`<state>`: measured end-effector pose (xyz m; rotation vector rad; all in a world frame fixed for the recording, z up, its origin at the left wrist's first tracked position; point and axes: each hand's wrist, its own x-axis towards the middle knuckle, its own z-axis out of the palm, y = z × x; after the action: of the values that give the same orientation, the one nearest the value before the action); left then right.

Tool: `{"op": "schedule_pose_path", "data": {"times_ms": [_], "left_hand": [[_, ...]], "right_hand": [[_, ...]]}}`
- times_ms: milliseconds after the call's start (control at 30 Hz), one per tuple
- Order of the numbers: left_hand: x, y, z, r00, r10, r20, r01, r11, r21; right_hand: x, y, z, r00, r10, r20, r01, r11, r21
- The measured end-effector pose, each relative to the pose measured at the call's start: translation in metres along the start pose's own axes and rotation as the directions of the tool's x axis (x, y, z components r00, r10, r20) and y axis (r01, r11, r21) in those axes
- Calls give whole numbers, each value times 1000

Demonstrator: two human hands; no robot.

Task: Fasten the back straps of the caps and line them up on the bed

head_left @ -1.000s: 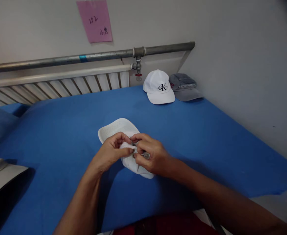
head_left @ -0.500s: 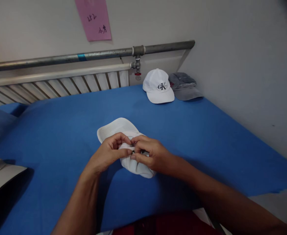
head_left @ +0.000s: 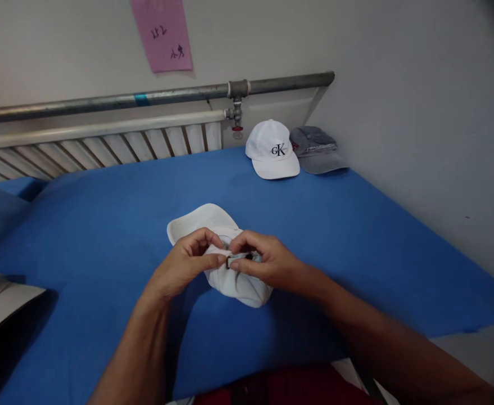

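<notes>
A white cap (head_left: 200, 220) lies on the blue bed sheet (head_left: 103, 225) in front of me, brim pointing away. My left hand (head_left: 185, 264) pinches the cap's back strap from the left. My right hand (head_left: 267, 263) pinches the same strap from the right, by a small dark metal buckle (head_left: 234, 260) between my fingertips. Both hands are closed on the strap, and the cap's crown bunches under them.
A white cap with a black logo (head_left: 272, 150) and a grey cap (head_left: 317, 149) sit at the far corner by the wall. A radiator (head_left: 99, 147) and a metal pipe (head_left: 145, 100) run along the back. A pale object (head_left: 2, 304) lies at the left edge.
My right hand has shifted slightly right and drawn the strap out, so the buckle now shows between my fingertips. The cap has barely moved.
</notes>
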<state>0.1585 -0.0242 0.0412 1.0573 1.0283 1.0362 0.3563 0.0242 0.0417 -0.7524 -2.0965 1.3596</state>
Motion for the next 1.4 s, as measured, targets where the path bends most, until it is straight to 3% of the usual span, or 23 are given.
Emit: {"op": "schedule_pose_path", "data": {"times_ms": [333,533,667,833,967,1167,1400], "left_hand": [[1,2,1,1000,-21,-10,21,1000,3],[-2,3,-5,1000,6,3,-6,999,43],[-4,5,-6,992,123,18,-124,968,219],[-8,14,-4,966,249,71,-245,790,562],[-10,18,-1,975,194,111,-219,735,642],[-12,19,4,994,77,80,-109,817,566],[-17,22,2,987,-5,158,-85,826,557]], "right_hand": [[1,-4,-2,1000,11,-8,-12,999,-45],[0,-7,-9,993,92,72,-91,996,-22],[-1,-7,-14,990,122,70,-127,990,59],[-2,-13,-20,986,166,33,-168,983,67],[-3,-17,-23,980,192,52,-196,977,79],[-5,-16,-27,973,212,87,-221,969,110],[-3,-15,-28,967,204,152,-225,965,138]]}}
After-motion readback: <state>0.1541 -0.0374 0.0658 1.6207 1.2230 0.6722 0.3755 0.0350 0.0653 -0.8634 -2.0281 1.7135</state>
